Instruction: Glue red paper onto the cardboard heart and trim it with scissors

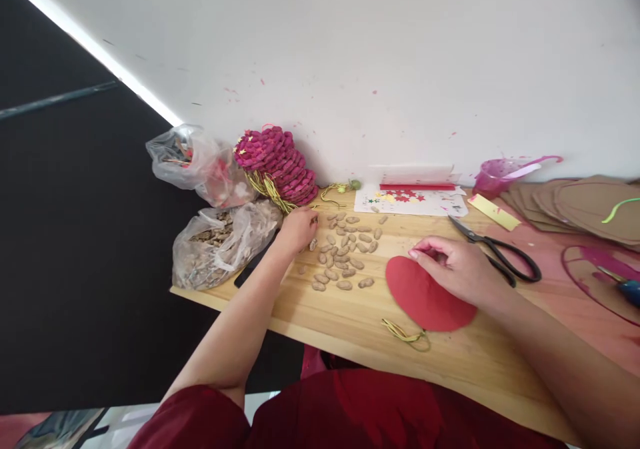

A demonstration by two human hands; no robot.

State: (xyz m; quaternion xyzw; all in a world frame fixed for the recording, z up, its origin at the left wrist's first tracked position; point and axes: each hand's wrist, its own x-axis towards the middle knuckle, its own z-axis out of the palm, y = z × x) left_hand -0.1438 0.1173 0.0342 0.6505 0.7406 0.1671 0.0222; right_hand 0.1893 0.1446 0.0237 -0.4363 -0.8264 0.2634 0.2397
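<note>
My left hand (pixel 299 229) lies at the left edge of a spread of loose peanuts (pixel 345 252) on the wooden table. Its fingers curl inward, and anything inside them is hidden; one peanut (pixel 313 243) lies right by the fingertips. Over the upper right part of a red heart-like or round paper piece (pixel 425 295), my right hand (pixel 453 265) has thumb and forefinger pinched together. What the pinch holds, if anything, is too small to make out. A gold tassel cord (pixel 403 332) trails at the paper's lower edge.
Scissors (pixel 495 245) lie open right of my right hand. Behind are star cutouts on white paper (pixel 410 199), a purple cup (pixel 493 175) and cardboard discs (pixel 590 202). Left stand a bag of peanuts (pixel 220 245), another plastic bag (pixel 200 162) and stacked magenta pieces (pixel 277 162).
</note>
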